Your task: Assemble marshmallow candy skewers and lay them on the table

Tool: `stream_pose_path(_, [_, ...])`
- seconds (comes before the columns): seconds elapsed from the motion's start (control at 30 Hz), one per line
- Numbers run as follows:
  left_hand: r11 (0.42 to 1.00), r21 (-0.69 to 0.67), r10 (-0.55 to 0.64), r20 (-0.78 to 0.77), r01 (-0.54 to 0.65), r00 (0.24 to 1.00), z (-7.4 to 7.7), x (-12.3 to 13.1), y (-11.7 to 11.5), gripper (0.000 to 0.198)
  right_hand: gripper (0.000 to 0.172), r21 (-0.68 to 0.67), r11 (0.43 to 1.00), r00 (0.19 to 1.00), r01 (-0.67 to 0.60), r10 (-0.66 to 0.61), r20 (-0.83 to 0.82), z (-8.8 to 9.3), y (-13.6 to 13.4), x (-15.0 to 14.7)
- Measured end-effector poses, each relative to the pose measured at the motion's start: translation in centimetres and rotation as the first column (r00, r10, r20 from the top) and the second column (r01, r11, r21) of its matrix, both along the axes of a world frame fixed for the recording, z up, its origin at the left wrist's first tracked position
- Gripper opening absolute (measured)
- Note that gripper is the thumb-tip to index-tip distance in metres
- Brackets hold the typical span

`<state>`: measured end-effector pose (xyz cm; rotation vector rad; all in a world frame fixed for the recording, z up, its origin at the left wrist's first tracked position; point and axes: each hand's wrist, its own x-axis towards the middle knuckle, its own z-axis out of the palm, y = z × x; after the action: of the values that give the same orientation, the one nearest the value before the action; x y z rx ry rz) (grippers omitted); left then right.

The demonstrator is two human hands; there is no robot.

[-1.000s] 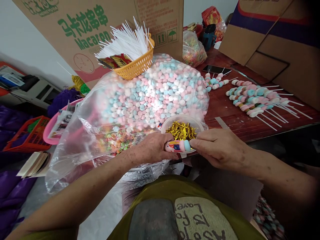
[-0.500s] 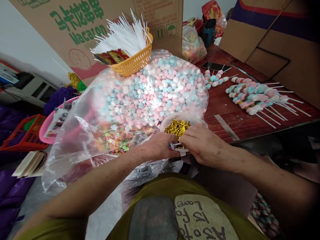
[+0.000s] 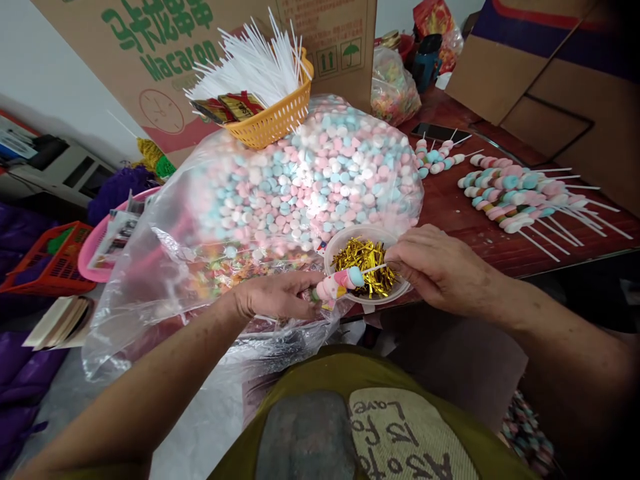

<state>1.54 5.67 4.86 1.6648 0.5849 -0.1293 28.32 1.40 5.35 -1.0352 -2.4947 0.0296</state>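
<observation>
A marshmallow skewer (image 3: 336, 285) in pink, white and blue is held between my hands, over the near left edge of a clear round tub. My right hand (image 3: 440, 270) pinches the bare white stick at its right end. At the other end, my left hand (image 3: 277, 295) has thumb and fingers closed on the candy, partly hiding it. Gold twist ties (image 3: 357, 255) fill the tub (image 3: 327, 257) beneath. Right behind my left hand lies a big clear bag of pastel marshmallows (image 3: 295, 180), with smaller coloured candies (image 3: 227, 273) at its near side.
Finished-looking marshmallow skewers (image 3: 520, 190) are stacked on the red table (image 3: 440, 213) at right, near a phone (image 3: 440, 133). A yellow basket (image 3: 273, 120) of white sticks rests on the bag's back. Cardboard boxes (image 3: 345, 83) stand behind; a pink basin (image 3: 90, 257) is at left.
The hands have moved apart: the left went left, the right slightly right and up. The skewer, mostly hidden before, now shows between them. The view has shifted a little.
</observation>
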Motion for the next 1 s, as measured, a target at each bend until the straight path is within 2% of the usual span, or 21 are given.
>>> stream_pose_path(0.07, [0.969, -0.244, -0.017, 0.058, 0.031, 0.998, -0.2, 0.0, 0.1, 0.035, 0.022, 0.021, 0.998, 0.998, -0.062, 0.062, 0.008, 0.6, 0.2, 0.3])
stream_pose_path(0.13, [0.952, -0.301, -0.04, 0.039, 0.05, 0.998, -0.1, 0.1, 0.3, 0.033, 0.021, 0.035, 0.993, 0.994, -0.11, 0.11, 0.013, 1.2, 0.3, 0.5])
stream_pose_path(0.23, [0.977, -0.187, -0.118, -0.083, 0.101, 0.99, 0.5, 0.4, 0.6, 0.029, 0.02, 0.019, 0.991, 0.992, -0.13, 0.13, -0.002, 1.6, 0.2, 0.9])
stream_pose_path(0.3, [0.98, -0.083, -0.192, -0.157, 0.181, 0.969, 1.0, 0.5, 0.9, 0.028, 0.02, -0.007, 0.994, 0.994, -0.112, 0.112, -0.009, 1.7, 0.0, 1.0])
stream_pose_path(0.4, [0.951, 0.021, -0.296, -0.241, 0.31, 0.924, 1.7, 0.7, 1.2, 0.015, 0.02, -0.014, 0.993, 0.993, -0.114, 0.114, 0.007, 1.8, -0.2, 1.1])
stream_pose_path(0.47, [0.933, 0.059, -0.324, -0.28, 0.354, 0.903, 2.1, 0.7, 1.3, 0.011, 0.021, -0.011, 0.991, 0.99, -0.137, 0.137, 0.022, 1.9, -0.3, 1.2])
stream_pose_path(0.57, [0.946, 0.104, -0.277, -0.233, 0.307, 0.932, 2.5, 0.9, 1.3, 0.018, 0.021, -0.006, 0.99, 0.99, -0.141, 0.142, 0.009, 1.9, -0.4, 1.2])
stream_pose_path(0.63, [0.967, 0.072, -0.231, -0.161, 0.245, 0.959, 2.6, 1.1, 1.3, 0.021, 0.021, -0.007, 0.992, 0.992, -0.126, 0.126, -0.014, 1.7, -0.6, 1.1])
stream_pose_path(0.8, [0.992, -0.006, -0.126, -0.088, 0.126, 0.988, 1.5, 1.5, 1.0, 0.022, 0.02, -0.018, 0.995, 0.994, -0.096, 0.095, -0.05, 0.9, -0.8, 0.7])
stream_pose_path(0.9, [0.997, 0.042, -0.061, -0.072, 0.065, 0.995, 1.1, 1.6, 0.9, 0.03, 0.019, -0.021, 0.997, 0.996, -0.077, 0.076, -0.048, 0.6, -0.8, 0.6])
stream_pose_path(1.0, [0.984, 0.18, 0.0, -0.074, 0.013, 0.997, 1.0, 1.5, 0.7, 0.03, 0.019, -0.033, 0.998, 0.997, -0.053, 0.051, -0.06, 0.5, -0.9, 0.9])
